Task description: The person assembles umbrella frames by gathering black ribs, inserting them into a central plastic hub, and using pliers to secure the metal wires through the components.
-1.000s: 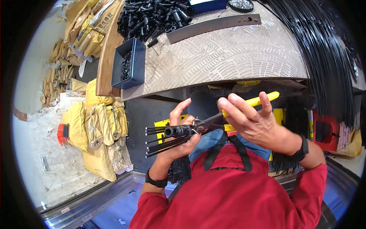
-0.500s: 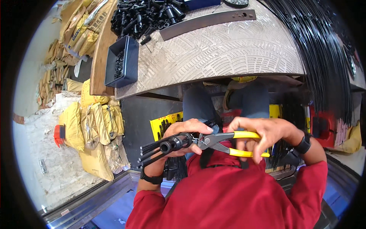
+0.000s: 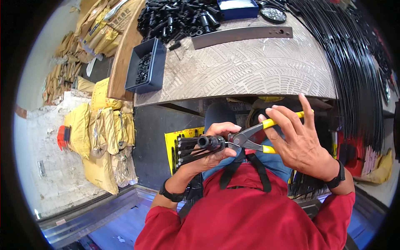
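Fingers of the left hand (image 3: 216,143) clamp a black tube bundle (image 3: 196,148), long axis running left. The right hand (image 3: 298,141), fingers half spread, works yellow-handled pliers (image 3: 254,139) whose nose seemingly bites the bundle's right end.

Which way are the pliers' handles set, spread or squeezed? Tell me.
Spread. The pliers' two yellow handles diverge, one toward the right hand's fingertips, one under its palm; the nose meets the black parts in the left hand.
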The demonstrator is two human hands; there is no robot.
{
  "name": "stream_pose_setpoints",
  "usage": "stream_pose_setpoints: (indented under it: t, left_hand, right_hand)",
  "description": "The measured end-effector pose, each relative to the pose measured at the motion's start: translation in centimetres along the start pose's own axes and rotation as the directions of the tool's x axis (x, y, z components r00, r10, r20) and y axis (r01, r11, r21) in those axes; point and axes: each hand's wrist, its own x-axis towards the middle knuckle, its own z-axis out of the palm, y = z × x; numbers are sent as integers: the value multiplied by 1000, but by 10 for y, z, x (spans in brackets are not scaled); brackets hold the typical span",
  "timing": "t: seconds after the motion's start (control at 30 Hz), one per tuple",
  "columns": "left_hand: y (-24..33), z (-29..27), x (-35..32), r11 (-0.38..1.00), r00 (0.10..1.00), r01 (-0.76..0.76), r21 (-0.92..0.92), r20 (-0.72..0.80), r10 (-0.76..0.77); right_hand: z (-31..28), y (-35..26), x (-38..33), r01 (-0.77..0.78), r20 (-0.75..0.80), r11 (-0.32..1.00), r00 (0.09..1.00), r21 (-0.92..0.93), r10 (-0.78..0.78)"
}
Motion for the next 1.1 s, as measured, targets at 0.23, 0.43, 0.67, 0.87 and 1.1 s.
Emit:
stream_pose_setpoints:
  t: [0.23,0.43,0.67,0.87,1.1]
  left_hand:
    - [4,-8,7,998,1000,17,-58,21,-15]
    - [6,-12,9,995,997,5,-104,75,3]
    - [10,-17,11,998,984,32,-61,177,-21]
    - [5,-13,19,994,956,-110,-6,273,107]
    - [4,-8,16,999,992,30,-28,121,-26]
  right_hand:
    - [15,-4,1,32,-84,989,996,-148,-45]
    - [4,0,10,118,56,993,992,-32,-116]
    - [-2,30,5,-224,405,497,866,838,-293]
    - [29,18,-26,-747,459,-560,663,357,-592]
    - [-11,-1,-20,-197,286,826,957,528,46]
